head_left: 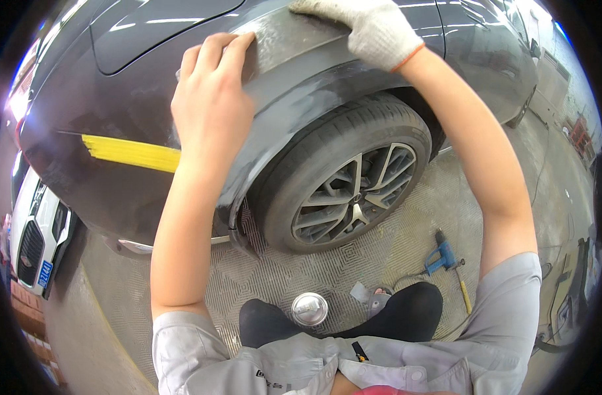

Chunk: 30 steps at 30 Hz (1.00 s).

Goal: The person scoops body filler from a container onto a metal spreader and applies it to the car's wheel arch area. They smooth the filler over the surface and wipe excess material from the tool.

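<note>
Both of my hands are on the rear quarter panel (301, 42) of a dark car, above its wheel arch. A dull grey, scuffed patch covers that part of the panel. My bare left hand (214, 89) has bent fingers at the patch's left edge. Something pale shows beside its outer finger, but what lies under the palm is hidden. On the upper right of the patch rests my right hand (380, 29), in a white knit glove with an orange cuff; the frame's top edge cuts it off. Below are the tyre (286, 197) and alloy wheel (358, 197).
Yellow masking tape (133, 152) sticks to the bumper. A round metal tin (309, 309) stands between my knees, near a scrap of paper (360, 292). On the grid-patterned floor lie a blue heat gun (442, 257) and a yellow-handled tool (464, 294). A white car (36, 237) stands left.
</note>
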Motion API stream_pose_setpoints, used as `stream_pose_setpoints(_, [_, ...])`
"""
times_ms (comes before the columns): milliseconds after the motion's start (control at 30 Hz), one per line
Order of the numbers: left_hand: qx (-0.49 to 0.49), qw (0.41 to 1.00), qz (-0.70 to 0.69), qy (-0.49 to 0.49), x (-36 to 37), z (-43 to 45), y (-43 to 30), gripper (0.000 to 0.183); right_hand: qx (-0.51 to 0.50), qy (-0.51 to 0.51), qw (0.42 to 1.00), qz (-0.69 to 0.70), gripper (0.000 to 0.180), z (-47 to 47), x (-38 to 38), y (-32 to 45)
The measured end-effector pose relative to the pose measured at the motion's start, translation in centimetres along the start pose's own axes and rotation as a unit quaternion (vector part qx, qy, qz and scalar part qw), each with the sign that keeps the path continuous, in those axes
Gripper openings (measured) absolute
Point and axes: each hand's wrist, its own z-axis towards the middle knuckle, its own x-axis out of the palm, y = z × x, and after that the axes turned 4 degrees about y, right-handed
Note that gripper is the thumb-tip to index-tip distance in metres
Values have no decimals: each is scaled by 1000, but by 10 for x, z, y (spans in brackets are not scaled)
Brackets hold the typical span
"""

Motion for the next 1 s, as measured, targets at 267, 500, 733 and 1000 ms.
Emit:
stream_pose_setpoints(267, [23, 993, 107, -39, 39, -67, -16, 51, -9, -109, 991, -80, 44, -64, 53, 25])
stream_pose_setpoints(500, [32, 993, 98, -64, 57, -103, -45, 50, -23, -101, 993, -59, 51, -104, 62, 40])
stream_pose_setpoints(733, [33, 999, 5, -3, 7, -42, -43, 51, 17, -34, 997, -64, 53, -76, 5, 19])
stream_pose_setpoints(1000, [-7, 999, -39, 38, -22, 16, 9, 57, 42, 59, 997, -9, 35, 15, -15, 0])
